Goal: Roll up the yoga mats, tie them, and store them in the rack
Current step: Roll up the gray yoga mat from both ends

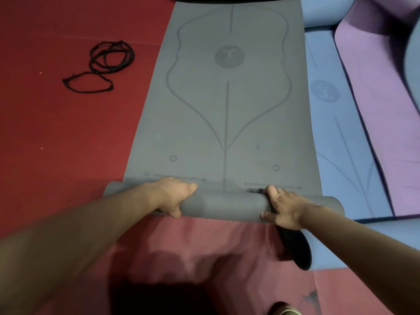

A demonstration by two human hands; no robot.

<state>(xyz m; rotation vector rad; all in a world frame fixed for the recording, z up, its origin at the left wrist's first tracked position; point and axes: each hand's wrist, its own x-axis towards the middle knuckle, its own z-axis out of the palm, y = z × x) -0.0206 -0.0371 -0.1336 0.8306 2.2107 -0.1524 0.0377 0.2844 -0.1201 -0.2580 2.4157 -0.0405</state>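
The grey mat (227, 123) lies flat on the red floor (56, 133) and runs straight away from the person. Printed lines and a round emblem face up. Its near end is wound into a roll (222, 205) that lies crosswise, and both hands are on it.

The left hand (175, 196) grips the roll left of centre, with the fingers curled over the top to the far side and the thumb tucked under the near side. The right hand (284, 208) holds it right of centre, fingers spread and bent over the top and thumb against the near face. A stretch of bare roll shows between the hands, and a short end sticks out beyond each.

The blue mat (341, 144) lies just beside the grey mat on the right. Its far end is rolled, and its near end curls up close under the right wrist, showing a dark inside. The purple mat (375, 87) lies on top of the blue one, further right.

Black cords (102, 67) lie in loose loops on the floor, well to the left of the grey mat and apart from both hands. The tip of a shoe (284, 309) shows at the bottom edge.
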